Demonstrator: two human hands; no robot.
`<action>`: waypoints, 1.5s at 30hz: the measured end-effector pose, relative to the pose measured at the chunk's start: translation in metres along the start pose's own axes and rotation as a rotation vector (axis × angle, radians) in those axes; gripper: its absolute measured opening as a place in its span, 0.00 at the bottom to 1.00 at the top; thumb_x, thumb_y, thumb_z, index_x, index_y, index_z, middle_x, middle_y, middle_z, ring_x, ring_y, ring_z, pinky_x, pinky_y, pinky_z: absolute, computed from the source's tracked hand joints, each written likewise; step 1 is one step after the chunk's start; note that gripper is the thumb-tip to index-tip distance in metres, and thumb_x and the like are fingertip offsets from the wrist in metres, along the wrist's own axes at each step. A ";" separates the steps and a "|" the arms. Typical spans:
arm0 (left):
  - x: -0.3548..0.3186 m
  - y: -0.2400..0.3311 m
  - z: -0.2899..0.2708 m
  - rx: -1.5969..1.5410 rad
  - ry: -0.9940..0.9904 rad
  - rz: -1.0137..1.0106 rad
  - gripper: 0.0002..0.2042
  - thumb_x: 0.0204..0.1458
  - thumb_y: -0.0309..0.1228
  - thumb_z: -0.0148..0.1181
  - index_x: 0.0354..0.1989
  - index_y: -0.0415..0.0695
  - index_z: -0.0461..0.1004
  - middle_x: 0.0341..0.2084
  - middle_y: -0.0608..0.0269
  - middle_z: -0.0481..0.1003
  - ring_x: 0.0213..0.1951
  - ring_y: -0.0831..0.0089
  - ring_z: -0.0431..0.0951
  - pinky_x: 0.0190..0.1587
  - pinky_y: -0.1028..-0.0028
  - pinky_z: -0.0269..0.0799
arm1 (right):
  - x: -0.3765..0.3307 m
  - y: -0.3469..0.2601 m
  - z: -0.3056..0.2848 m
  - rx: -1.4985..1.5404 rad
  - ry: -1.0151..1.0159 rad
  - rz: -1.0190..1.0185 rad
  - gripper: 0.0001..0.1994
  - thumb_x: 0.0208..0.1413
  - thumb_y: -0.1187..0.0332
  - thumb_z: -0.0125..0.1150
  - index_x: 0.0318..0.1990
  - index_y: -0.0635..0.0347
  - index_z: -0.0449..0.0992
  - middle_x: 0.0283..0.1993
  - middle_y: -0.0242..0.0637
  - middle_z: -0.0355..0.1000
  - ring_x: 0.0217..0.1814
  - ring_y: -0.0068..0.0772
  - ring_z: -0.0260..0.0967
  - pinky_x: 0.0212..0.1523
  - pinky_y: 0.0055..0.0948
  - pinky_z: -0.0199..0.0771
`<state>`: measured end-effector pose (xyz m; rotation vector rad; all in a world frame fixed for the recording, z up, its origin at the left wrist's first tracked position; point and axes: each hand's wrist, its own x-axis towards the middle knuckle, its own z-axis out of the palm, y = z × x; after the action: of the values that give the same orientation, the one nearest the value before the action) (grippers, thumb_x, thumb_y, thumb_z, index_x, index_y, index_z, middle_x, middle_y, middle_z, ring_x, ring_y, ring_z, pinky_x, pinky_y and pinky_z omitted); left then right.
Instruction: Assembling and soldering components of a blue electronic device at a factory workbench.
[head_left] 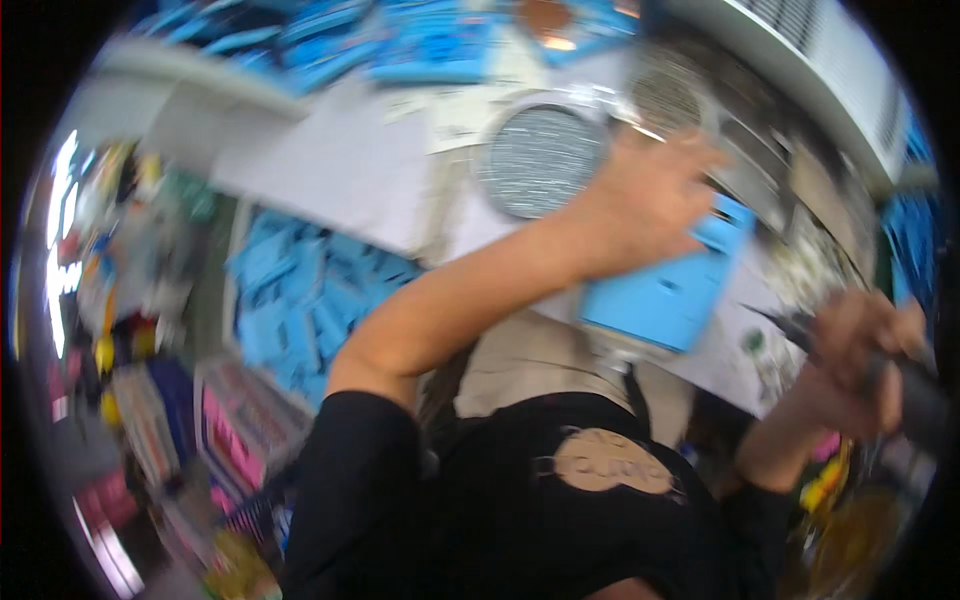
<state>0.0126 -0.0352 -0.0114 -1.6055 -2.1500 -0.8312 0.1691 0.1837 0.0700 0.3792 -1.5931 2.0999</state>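
On the table (330, 170), centre right: left hand (645, 200) lies flat, fingers spread wide, palm down on a light-blue rectangular sheet (660, 295). Sheet sits tilted at the near edge of the table, its right corner poking out past the fingers. Frame is motion-blurred, so fine detail is lost.

Right hand (865, 335) at the right edge, clenched round a dark tool (910, 390); a dark pointed tip sticks out left of the fist. Cannot tell what kind of tool it is. It is well apart from the sheet.

Just far-left of the left hand: round grey speckled disc (540, 160), touching or nearly touching the wrist area, blur prevents saying which. A second round mesh-like disc (665, 95) sits further right, beyond the fingers.

Far side of the table: pile of blue sheets (420, 45). Left, below table level: bin of more blue pieces (300, 300). Far right: white slatted unit (830, 70).

Person wears a black top (500, 500), left sleeve ends at the upper arm.
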 end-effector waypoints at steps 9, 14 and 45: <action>-0.376 -0.003 -0.151 0.364 0.928 -1.403 0.30 0.62 0.37 0.59 0.69 0.34 0.61 0.65 0.42 0.64 0.64 0.51 0.67 0.67 0.58 0.63 | 0.013 -0.018 -0.043 0.066 -0.040 0.034 0.12 0.55 0.63 0.58 0.42 0.54 0.65 0.19 0.22 0.60 0.21 0.19 0.58 0.36 0.25 0.57; -0.551 -0.009 -0.244 0.679 1.185 -2.141 0.34 0.62 0.46 0.58 0.66 0.30 0.62 0.62 0.34 0.68 0.61 0.40 0.71 0.58 0.50 0.76 | 0.028 0.008 -0.032 0.139 -0.055 0.091 0.11 0.58 0.62 0.57 0.42 0.53 0.64 0.20 0.24 0.59 0.21 0.19 0.57 0.35 0.24 0.56; -0.044 -0.061 -0.161 -0.687 -0.054 -0.778 0.12 0.66 0.30 0.53 0.49 0.34 0.77 0.35 0.71 0.78 0.37 0.82 0.72 0.40 0.75 0.70 | 0.004 0.070 -0.009 -0.271 -0.030 0.648 0.13 0.70 0.68 0.54 0.48 0.70 0.80 0.34 0.39 0.78 0.30 0.26 0.74 0.34 0.24 0.73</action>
<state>-0.0440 -0.1810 0.0720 -0.9557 -2.7313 -1.9364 0.1299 0.1781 0.0117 -0.2366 -2.1975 2.2636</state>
